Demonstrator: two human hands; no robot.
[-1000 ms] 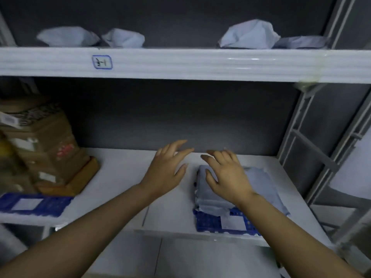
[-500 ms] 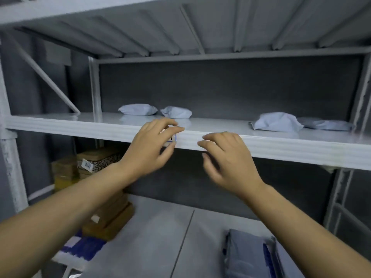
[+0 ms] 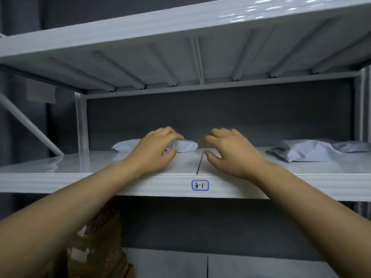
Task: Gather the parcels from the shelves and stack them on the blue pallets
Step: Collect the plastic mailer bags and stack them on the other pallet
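Note:
Two white poly parcels lie side by side at the back of the white shelf (image 3: 281, 185) labelled 3-1. My left hand (image 3: 154, 153) covers the gap between them. Its fingers curl over the crumpled left end of the nearer small parcel (image 3: 187, 146), with the thumb at that end's front. The other parcel (image 3: 126, 145) pokes out to the left of that hand. My right hand (image 3: 230, 153) hovers just right of the small parcel, fingers bent and apart, holding nothing. Two more pale parcels (image 3: 307, 152) (image 3: 351, 146) lie at the right. No blue pallet shows.
The shelf above (image 3: 180, 63) hangs low over this level. A white upright post (image 3: 81, 127) stands at the back left. Brown cardboard boxes (image 3: 100, 247) are stacked on the lower shelf (image 3: 261, 265), below my left forearm.
My view rose from the lower shelf to shelf 3-1. Both hands left the grey parcels on the blue pallet and reached up onto this shelf; the left one closed on a white parcel.

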